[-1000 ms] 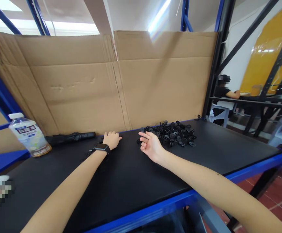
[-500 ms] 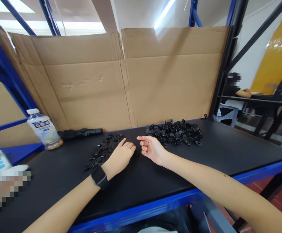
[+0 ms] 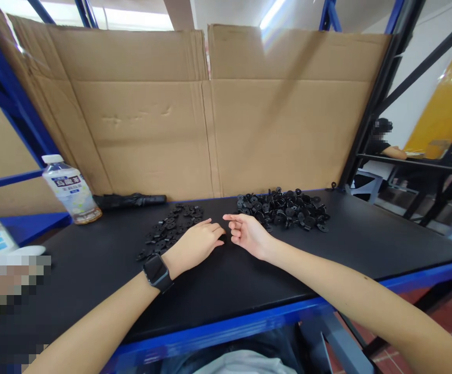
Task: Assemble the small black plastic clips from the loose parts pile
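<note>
My left hand (image 3: 198,244) lies palm down on the black tabletop (image 3: 93,280), its fingers reaching past the right edge of a loose, flat spread of small black plastic parts (image 3: 169,231). My right hand (image 3: 247,234) rests on its side with the palm turned up and the fingers lightly curled. It holds nothing and lies just in front of a larger heap of the same black parts (image 3: 284,209). The fingertips of my two hands are close together but apart. A black smartwatch (image 3: 156,272) sits on my left wrist.
A plastic water bottle (image 3: 71,189) and a folded black umbrella (image 3: 130,201) lie at the table's back left. Cardboard sheets (image 3: 132,119) stand along the back edge. The table has a blue front rail (image 3: 218,330). A seated person (image 3: 382,143) works at the far right.
My left hand has moved from the back edge toward the table's middle, uncovering the spread of parts. My hands now lie closer together, and the view has tilted slightly.
</note>
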`<state>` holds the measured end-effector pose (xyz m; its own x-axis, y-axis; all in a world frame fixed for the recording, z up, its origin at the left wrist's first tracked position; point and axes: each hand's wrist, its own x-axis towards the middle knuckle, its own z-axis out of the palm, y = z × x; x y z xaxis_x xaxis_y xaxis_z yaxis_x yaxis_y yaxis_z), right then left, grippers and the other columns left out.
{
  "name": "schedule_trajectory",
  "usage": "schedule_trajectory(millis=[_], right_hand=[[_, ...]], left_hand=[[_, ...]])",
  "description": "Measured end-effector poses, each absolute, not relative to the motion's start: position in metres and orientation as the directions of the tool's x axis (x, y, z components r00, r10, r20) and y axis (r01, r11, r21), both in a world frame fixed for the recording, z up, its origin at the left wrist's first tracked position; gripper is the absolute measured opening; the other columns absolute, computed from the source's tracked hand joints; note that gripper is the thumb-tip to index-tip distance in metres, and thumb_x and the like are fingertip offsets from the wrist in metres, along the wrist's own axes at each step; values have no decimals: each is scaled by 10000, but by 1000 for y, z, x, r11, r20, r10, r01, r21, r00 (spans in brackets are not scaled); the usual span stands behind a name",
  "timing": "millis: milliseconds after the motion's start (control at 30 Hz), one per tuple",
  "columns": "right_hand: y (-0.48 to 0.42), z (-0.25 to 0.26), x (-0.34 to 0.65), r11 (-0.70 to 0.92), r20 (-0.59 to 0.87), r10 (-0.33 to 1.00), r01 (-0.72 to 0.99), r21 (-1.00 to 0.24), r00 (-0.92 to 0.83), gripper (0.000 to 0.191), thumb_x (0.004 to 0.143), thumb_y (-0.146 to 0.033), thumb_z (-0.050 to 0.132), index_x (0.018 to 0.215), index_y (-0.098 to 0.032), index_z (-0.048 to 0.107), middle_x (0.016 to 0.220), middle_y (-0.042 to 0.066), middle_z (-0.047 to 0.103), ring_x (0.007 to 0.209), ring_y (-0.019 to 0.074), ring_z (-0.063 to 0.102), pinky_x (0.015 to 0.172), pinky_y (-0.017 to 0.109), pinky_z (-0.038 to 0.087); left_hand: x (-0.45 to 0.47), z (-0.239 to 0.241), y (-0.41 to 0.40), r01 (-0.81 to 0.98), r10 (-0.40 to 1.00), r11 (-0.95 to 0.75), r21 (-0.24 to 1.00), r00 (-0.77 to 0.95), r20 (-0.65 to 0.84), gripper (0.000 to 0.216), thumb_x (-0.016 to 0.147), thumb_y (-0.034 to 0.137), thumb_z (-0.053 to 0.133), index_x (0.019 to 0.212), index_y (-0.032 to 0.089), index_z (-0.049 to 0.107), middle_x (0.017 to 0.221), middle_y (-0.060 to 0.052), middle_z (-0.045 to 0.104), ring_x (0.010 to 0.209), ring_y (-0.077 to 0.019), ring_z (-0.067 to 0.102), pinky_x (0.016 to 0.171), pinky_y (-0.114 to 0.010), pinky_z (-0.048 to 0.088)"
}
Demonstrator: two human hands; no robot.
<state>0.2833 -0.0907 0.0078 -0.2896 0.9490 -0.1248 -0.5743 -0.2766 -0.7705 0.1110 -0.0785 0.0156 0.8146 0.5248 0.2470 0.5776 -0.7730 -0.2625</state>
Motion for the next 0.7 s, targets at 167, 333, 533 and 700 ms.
schedule_trajectory(millis=[167, 333, 533, 700], right_hand=[[-90, 5, 281, -252, -99, 939, -462, -850, -330, 149, 752, -212, 563, 831, -113, 642, 574, -39, 474, 470, 47, 372, 497, 210, 305], [-93, 6, 277, -166, -60, 927, -262, -951, -370, 174, 792, -290, 504, 729, -140, 569, 575, -23, 500, 434, 71, 414, 497, 239, 350], [-98, 8, 275, -95, 10, 860, -179, -979, -510, 254, 816, -316, 375, 694, -153, 526, 582, 0, 495, 470, 99, 443, 483, 240, 361], [-97, 4, 277, -61, 50, 827, -177, -982, -560, 297, 814, -309, 339, 711, -138, 560, 635, 27, 533, 492, 103, 458, 501, 244, 372]], left_hand=[[107, 23, -78, 721, 665, -679, -137, 684, 299, 184, 883, 264, 455, 1013, 146, 510, 934, -95, 643, 874, -219, 634, 733, -309, 496], [105, 29, -82, 695, 657, -713, 93, 616, 435, 231, 901, 271, 397, 1107, 183, 453, 1016, -73, 639, 915, -207, 631, 773, -313, 490], [106, 35, -89, 623, 650, -747, 232, 613, 450, 250, 915, 264, 364, 1151, 213, 427, 1091, -57, 621, 974, -192, 614, 809, -301, 482], [108, 37, -94, 611, 624, -773, 168, 687, 371, 264, 923, 230, 356, 1175, 194, 425, 1024, -62, 641, 917, -189, 628, 764, -287, 477]])
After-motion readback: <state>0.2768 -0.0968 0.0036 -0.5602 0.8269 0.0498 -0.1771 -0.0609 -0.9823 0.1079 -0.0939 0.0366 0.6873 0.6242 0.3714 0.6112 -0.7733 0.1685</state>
